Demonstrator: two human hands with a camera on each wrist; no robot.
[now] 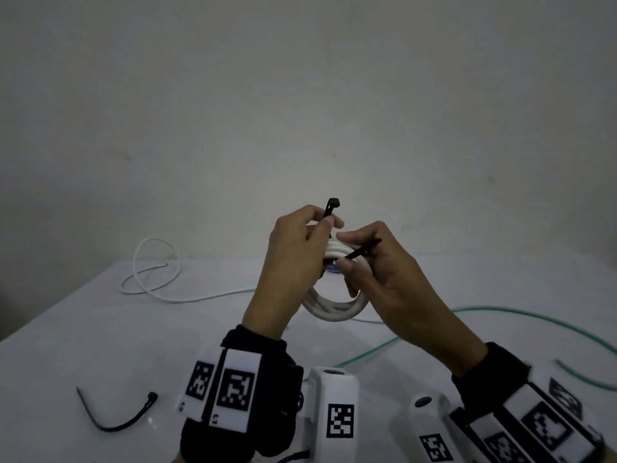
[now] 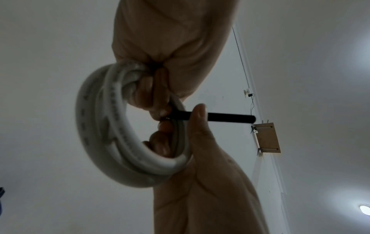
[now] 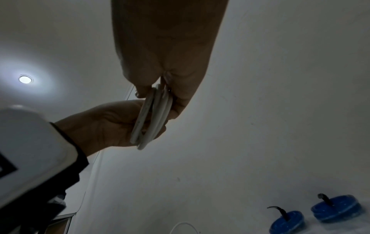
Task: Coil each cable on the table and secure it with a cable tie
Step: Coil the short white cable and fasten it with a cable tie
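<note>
Both hands lift the white cable coil (image 1: 329, 307); left hand (image 1: 293, 259) and right hand (image 1: 377, 272) each pinch the cable tie (image 1: 331, 208)

Both hands raised together, left hand (image 1: 293, 252) and right hand (image 1: 377, 272) pinching

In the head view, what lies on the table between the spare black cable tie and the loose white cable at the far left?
Nothing: in the head view the table is bare between the spare cable tie and the loose white cable.

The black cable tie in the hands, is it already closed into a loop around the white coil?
No: its head sticks up free and its tail points away, unthreaded.
</note>
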